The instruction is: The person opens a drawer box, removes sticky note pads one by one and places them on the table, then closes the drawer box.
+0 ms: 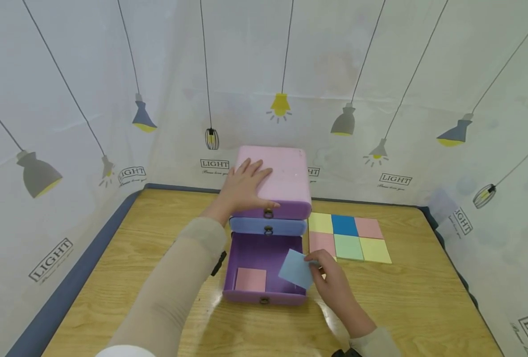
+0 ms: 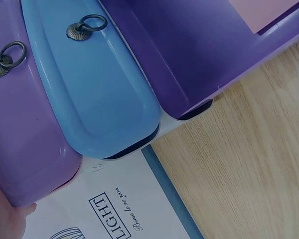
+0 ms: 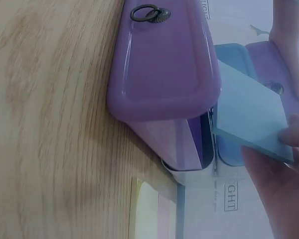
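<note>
A small drawer cabinet point(image 1: 281, 173) with a pink top stands on the table, its purple bottom drawer point(image 1: 264, 250) pulled out. Above that drawer, the blue middle drawer point(image 1: 286, 227) and the purple top drawer point(image 1: 290, 210) are closed; each front has a metal ring pull. My left hand point(image 1: 248, 188) rests spread on the cabinet top, thumb over the front edge. Between thumb and fingers my right hand point(image 1: 332, 282) pinches a light blue sticky note pad point(image 3: 249, 109), tilted over the open drawer's right side. A pink sticky note pad point(image 1: 251, 280) lies inside, at the front left.
Right of the cabinet, several sticky note pads lie in a grid on the wooden table point(image 1: 415, 297), among them a dark blue pad point(image 1: 344, 225) and a green pad point(image 1: 348, 247). A white curtain point(image 1: 246, 59) printed with lamps encloses the table's back and sides.
</note>
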{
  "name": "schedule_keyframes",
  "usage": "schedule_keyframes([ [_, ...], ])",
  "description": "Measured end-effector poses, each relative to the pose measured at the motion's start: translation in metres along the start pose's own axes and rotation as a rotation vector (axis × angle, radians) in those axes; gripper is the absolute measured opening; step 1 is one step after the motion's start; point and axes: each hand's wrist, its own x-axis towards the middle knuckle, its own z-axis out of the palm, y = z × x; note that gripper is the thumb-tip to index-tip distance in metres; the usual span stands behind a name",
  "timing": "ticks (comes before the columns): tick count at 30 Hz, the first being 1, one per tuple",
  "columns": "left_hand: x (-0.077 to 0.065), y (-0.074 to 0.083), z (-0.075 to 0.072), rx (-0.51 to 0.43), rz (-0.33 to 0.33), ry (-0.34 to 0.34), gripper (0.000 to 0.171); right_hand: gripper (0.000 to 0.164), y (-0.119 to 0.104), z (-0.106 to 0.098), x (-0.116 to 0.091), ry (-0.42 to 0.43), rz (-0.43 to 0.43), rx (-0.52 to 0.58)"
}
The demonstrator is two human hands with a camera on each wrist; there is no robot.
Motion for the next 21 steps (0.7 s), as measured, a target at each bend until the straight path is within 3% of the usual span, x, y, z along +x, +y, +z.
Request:
schedule_keyframes([
  [6, 0.000, -0.001, 0.000, 0.001, -0.006, -0.003, 0.110, 0.034, 0.011, -0.010, -0.003, 0.107, -0.059, -0.082],
  [21, 0.000, -0.002, 0.001, 0.012, -0.005, -0.012, 0.110, 0.028, 0.050, -0.049, -0.025, 0.097, 0.192, -0.225],
])
